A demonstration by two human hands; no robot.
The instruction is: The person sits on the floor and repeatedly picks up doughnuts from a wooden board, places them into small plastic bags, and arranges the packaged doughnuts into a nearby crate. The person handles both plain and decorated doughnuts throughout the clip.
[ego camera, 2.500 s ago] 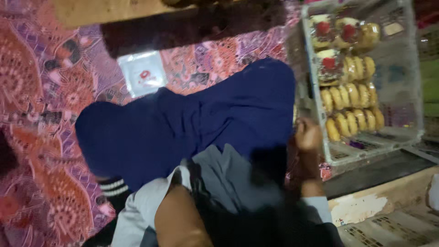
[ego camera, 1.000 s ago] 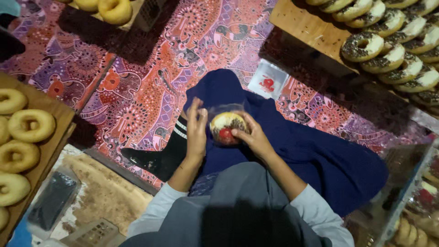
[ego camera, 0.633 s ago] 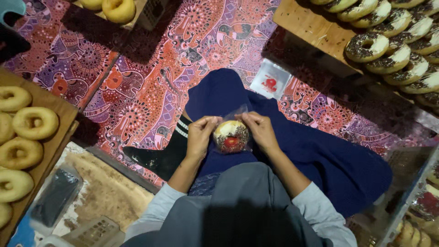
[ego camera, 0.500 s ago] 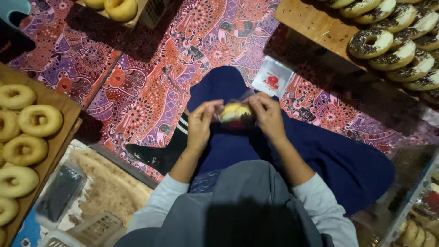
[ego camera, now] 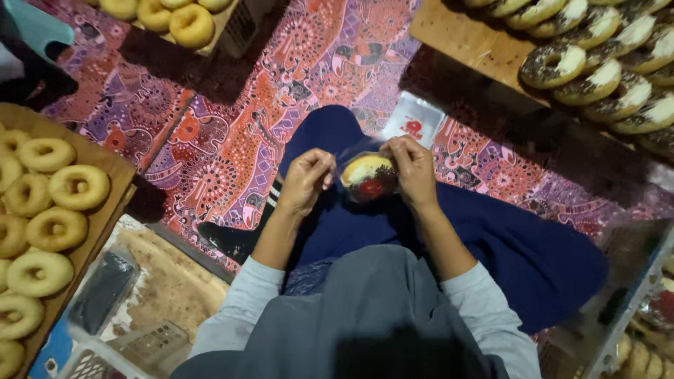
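Fingers of both hands pinch a crinkly clear plastic wrapper around a round yellow-and-red topped doughnut (ego camera: 368, 177), held above the dark blue cloth lap (ego camera: 491, 245). Left hand (ego camera: 306, 181) curls closed on the wrapper's left edge; right hand (ego camera: 414, 170) grips its top right. Plain ring doughnuts (ego camera: 56, 210) fill a wooden tray (ego camera: 119, 168) nearby.

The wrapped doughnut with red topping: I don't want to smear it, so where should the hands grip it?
Grip the wrapped doughnut by its rim, from the two sides, as the left hand and right hand do now. Its topped face points up, so coming from above would probably press the clear wrap into the topping.
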